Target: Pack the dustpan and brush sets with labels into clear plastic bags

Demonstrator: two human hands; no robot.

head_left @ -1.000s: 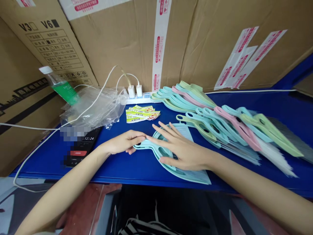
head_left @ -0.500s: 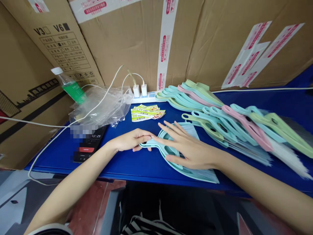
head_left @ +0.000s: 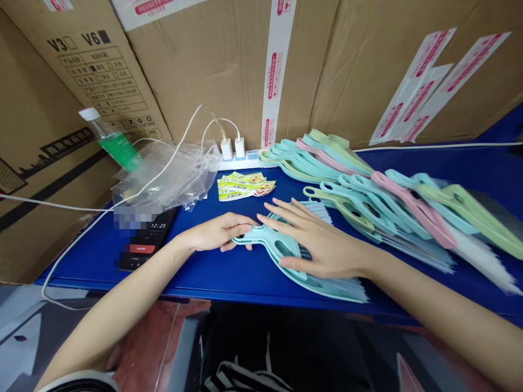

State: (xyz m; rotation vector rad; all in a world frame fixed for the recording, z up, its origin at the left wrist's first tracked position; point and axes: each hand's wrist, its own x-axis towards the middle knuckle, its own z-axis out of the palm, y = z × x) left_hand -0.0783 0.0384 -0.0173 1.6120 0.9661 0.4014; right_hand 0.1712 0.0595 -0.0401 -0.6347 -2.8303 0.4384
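A light-blue hand brush [head_left: 273, 235] lies on a matching dustpan [head_left: 300, 282] near the table's front edge, their handles together at the left. My left hand [head_left: 220, 231] is closed on the handle ends, thumb on top. Over the brush and its pale bristles, my right hand [head_left: 322, 245] rests flat with fingers spread, hiding part of both pieces. Just beyond it lies a row of brushes [head_left: 370, 201] in light blue, green and pink, overlapping each other. Behind that row is a stack of dustpans [head_left: 302, 158] in the same colours.
Yellow-green packets [head_left: 241, 188] lie in front of a white power strip [head_left: 249, 159] with two chargers. At left are clear plastic bags [head_left: 171, 169], a green-labelled bottle [head_left: 116, 147], a phone [head_left: 151, 239] and a white cable. Cardboard boxes [head_left: 229, 71] wall off the back of the blue table.
The brush's handle now lies over the dustpan's handle, and its bristles reach farther across the pan. Both hands keep nearly the same place. The camera view has shifted slightly.
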